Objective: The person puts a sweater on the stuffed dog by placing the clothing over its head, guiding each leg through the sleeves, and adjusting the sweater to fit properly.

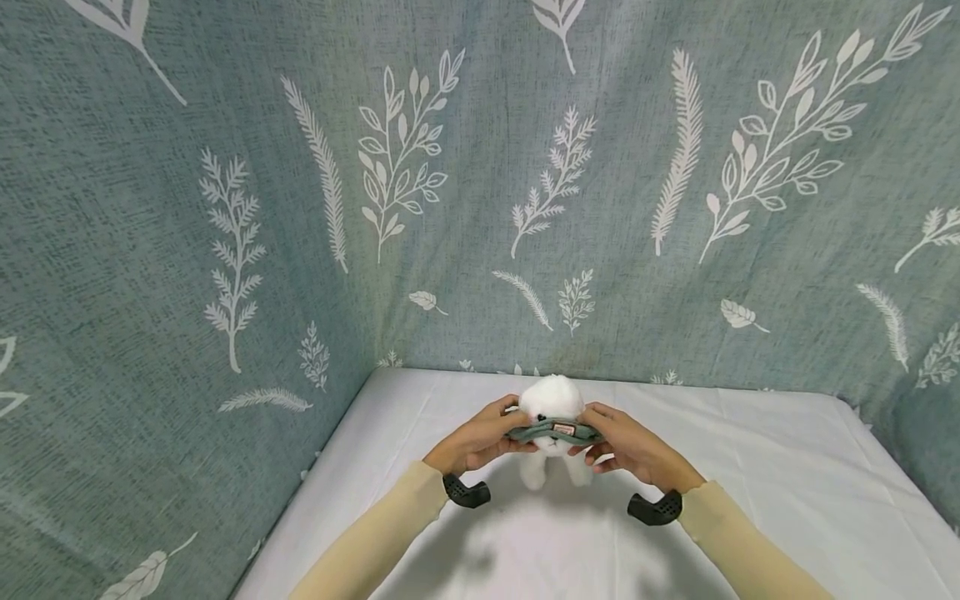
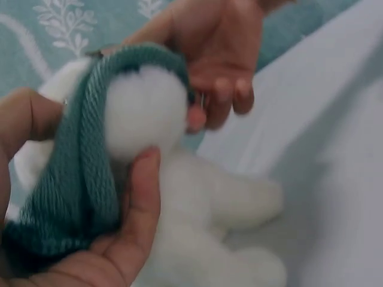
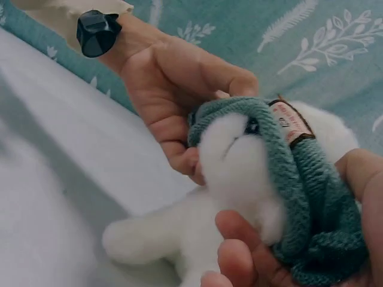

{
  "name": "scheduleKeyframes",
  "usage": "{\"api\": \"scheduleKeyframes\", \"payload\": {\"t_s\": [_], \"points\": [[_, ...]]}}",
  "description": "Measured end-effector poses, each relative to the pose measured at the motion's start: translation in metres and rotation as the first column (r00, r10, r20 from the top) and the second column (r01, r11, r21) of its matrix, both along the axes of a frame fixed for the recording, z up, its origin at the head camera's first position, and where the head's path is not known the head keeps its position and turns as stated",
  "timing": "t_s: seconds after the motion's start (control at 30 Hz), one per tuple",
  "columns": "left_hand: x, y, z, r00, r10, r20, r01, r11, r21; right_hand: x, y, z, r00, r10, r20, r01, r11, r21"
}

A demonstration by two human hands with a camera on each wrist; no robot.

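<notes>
A white plush toy animal (image 1: 553, 397) with dark eyes and stubby legs stands upright on the white surface. A green knitted piece (image 1: 536, 431), perhaps a small hat or collar, runs across its face below the eyes, around the muzzle. Its front carries a stitched label (image 3: 291, 122). My left hand (image 1: 487, 435) pinches one end of the knit beside the toy's head. At the opposite side my right hand (image 1: 632, 440) holds the other end between thumb and fingers. In the left wrist view the knit (image 2: 90, 149) is bunched in folds beside the white muzzle (image 2: 146, 110).
White cloth covers the table (image 1: 540, 542). Blue-green curtains (image 1: 465, 208) with white leaf prints stand behind it and along the left. Black bands (image 1: 467, 493) sit on both wrists, below pale sleeves (image 1: 382, 533).
</notes>
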State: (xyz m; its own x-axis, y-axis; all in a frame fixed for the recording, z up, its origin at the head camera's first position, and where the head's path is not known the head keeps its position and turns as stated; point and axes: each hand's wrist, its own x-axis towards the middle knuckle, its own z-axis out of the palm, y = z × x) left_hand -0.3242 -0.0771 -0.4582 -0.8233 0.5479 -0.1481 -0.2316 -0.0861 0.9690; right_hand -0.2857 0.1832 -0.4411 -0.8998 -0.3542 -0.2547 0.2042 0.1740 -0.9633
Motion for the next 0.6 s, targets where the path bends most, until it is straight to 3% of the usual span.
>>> {"api": "scheduleKeyframes", "payload": {"t_s": [0.3,0.6], "points": [[0.005,0.008,0.001,0.996,0.051,0.070,-0.055,0.997,0.058,0.002,0.001,-0.002,0.998,0.016,0.065,-0.005,0.986,-0.169],[0.007,0.014,0.003,0.996,0.075,0.056,-0.079,0.995,0.065,0.005,-0.008,-0.003,0.996,-0.084,0.016,0.086,0.979,-0.185]]}}
